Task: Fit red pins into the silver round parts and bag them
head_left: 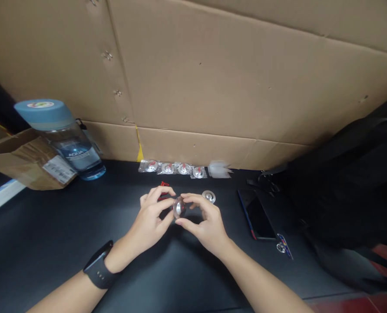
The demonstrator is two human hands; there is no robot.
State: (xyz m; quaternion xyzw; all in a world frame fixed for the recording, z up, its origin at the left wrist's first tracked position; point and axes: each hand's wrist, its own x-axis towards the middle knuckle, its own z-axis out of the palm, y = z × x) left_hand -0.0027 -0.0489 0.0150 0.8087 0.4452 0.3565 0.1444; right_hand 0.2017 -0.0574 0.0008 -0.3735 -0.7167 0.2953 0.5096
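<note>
A small shiny metal disc with a domed middle [179,208] is held on edge above the black table, between both hands. My left hand [154,217] grips its left side between thumb and fingers; a dark watch is on that wrist. From the right, my right hand [204,219] pinches the rim, thumb below and fingers above. Just beyond my left hand lies a red cord-like piece [164,184], partly hidden by the fingers. Another round metal disc [209,197] with a raised centre rests flat on the table behind my right hand.
Several metal discs with red parts in clear bags [167,168] line the cardboard wall [213,87], beside a stack of clear bags [219,169]. A blue-lidded bottle [77,148] and paper bag [27,161] stand left. A phone [256,215], keyring [283,246] and black bag [343,187] are right.
</note>
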